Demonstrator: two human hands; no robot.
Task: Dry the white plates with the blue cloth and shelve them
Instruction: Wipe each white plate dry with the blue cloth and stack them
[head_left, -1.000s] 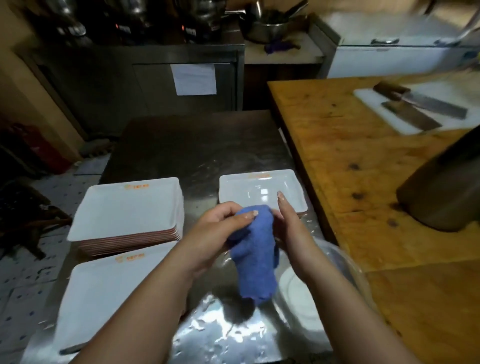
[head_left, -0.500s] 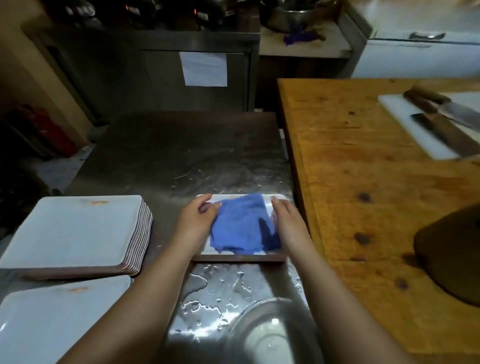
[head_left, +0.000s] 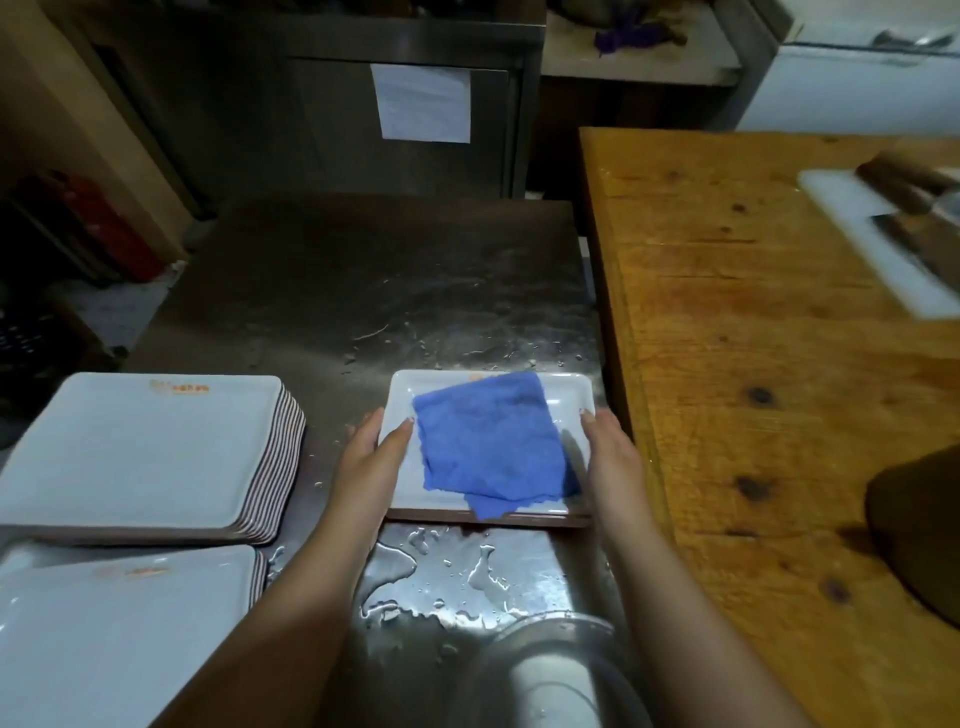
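— Blue cloth (head_left: 491, 441) is spread on the white plate (head_left: 571, 397) now, no longer bunched in her fingers.
— Left hand (head_left: 371, 452) and right hand (head_left: 610, 454) grip its side rims on the wet steel bench (head_left: 363, 291); wiping comes next, probably.

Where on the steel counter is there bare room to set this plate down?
Bare steel counter lies beyond the plate, up to the cabinet. Left is crowded by two plate stacks; the near side holds puddles and a bowl. The wooden table also has room.
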